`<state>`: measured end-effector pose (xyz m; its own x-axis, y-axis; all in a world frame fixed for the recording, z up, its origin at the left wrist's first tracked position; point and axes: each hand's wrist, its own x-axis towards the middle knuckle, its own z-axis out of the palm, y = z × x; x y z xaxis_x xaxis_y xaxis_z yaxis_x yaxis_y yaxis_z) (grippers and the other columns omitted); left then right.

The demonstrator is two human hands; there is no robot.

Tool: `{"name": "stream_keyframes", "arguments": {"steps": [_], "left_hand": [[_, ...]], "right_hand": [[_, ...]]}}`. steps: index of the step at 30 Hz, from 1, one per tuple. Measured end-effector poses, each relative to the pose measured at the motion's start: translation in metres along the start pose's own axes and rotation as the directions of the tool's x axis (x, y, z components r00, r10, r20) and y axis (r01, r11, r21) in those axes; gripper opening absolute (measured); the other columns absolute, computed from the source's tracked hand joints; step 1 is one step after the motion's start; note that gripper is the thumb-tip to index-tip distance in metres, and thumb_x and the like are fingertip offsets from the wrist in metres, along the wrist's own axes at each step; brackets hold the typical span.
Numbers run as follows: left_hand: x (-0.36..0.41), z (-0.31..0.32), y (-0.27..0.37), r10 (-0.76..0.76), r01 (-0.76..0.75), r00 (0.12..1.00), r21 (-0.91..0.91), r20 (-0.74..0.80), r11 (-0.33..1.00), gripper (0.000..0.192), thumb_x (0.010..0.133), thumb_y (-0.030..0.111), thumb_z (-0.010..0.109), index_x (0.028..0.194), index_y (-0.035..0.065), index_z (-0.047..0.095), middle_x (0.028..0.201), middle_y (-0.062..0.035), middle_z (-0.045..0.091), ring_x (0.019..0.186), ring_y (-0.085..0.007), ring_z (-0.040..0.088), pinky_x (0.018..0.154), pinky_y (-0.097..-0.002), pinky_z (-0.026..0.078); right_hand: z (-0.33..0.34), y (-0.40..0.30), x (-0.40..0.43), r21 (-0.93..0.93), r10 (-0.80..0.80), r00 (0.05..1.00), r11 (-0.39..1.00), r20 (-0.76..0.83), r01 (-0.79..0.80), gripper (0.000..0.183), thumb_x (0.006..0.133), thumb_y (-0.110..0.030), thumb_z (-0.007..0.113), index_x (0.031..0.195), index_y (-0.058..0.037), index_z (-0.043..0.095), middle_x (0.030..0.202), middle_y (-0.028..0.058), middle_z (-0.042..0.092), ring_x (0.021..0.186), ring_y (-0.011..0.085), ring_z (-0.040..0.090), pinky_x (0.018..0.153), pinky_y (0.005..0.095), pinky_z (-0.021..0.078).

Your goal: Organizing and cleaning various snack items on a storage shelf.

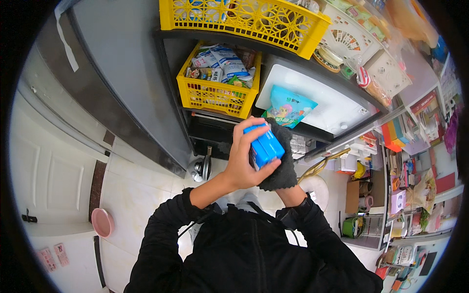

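Note:
My left hand (pixel 242 157) grips a small blue box (pixel 266 146) in front of my chest, fingers over its top and thumb at its lower edge. A dark grey cloth (pixel 284 170) lies against the box's right side and covers my right hand (pixel 286 183), so that only the wrist shows and its fingers are hidden. Just beyond the hands, a light-blue snack pouch (pixel 291 104) stands on a shelf, leaning against a white panel (pixel 318 97).
A yellow plastic crate (pixel 212 93) of packets sits on the shelf unit, with a larger yellow crate (pixel 238 23) above it. A pink basin (pixel 103 222) is on the floor at left. Crowded shelves (pixel 366 241) line the right; a round stool (pixel 317 190) stands nearby.

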<state>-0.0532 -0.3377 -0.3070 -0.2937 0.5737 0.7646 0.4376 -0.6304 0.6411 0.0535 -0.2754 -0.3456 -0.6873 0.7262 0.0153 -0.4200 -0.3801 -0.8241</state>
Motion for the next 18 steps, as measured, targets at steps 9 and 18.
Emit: {"name": "stream_keyframes", "arguments": {"steps": [9,18], "left_hand": [[-0.003,-0.012,-0.003,0.231,-0.271,0.921,0.089,0.313,0.959,0.071,0.057,0.028,0.073,0.116,0.0089,0.038,0.113,-0.0153,0.041,0.106,-0.0322,0.041,0.092,-0.0497,0.029],[-0.009,-0.003,-0.011,-0.362,0.174,0.644,0.332,0.674,0.927,0.078,0.058,0.026,0.072,0.122,0.0054,0.032,0.109,-0.0141,0.042,0.095,-0.0332,0.046,0.080,-0.0371,0.038]], "right_hand": [[-0.016,0.012,-0.007,0.421,0.236,0.970,0.875,0.061,-0.239,0.032,0.088,-0.026,0.037,0.115,-0.0109,0.040,0.112,0.0090,0.047,0.102,0.0194,0.049,0.086,0.0330,0.0424],[-0.072,0.050,-0.019,0.091,0.273,0.962,0.958,-0.007,-0.272,0.037,0.087,-0.037,0.036,0.113,-0.0123,0.042,0.111,0.0085,0.049,0.102,0.0217,0.048,0.087,0.0362,0.0399]]}}
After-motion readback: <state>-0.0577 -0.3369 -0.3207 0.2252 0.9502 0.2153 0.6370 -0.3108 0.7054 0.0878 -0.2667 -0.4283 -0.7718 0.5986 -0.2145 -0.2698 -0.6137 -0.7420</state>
